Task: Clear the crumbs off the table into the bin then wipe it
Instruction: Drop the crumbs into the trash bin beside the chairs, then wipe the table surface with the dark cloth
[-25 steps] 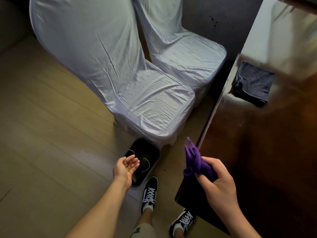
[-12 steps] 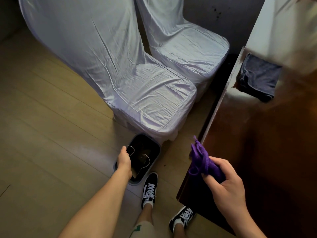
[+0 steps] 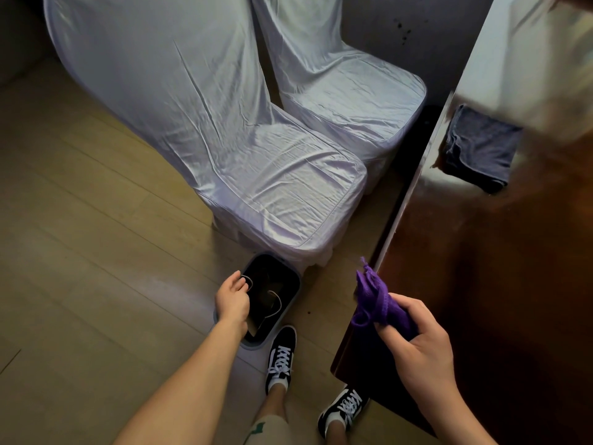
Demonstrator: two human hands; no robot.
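Over bin (image 3: 290, 295): left hand (image 3: 232, 300) curled | right hand (image 3: 420, 342) grips purple cloth (image 3: 373, 300)

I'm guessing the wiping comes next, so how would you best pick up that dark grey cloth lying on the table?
Probably pinch the grey cloth at its near folded corner, coming from above with a hand. It lies flat and folded on the glossy table close to the edge, so a side approach has nothing to catch. The right hand already holds the purple cloth.
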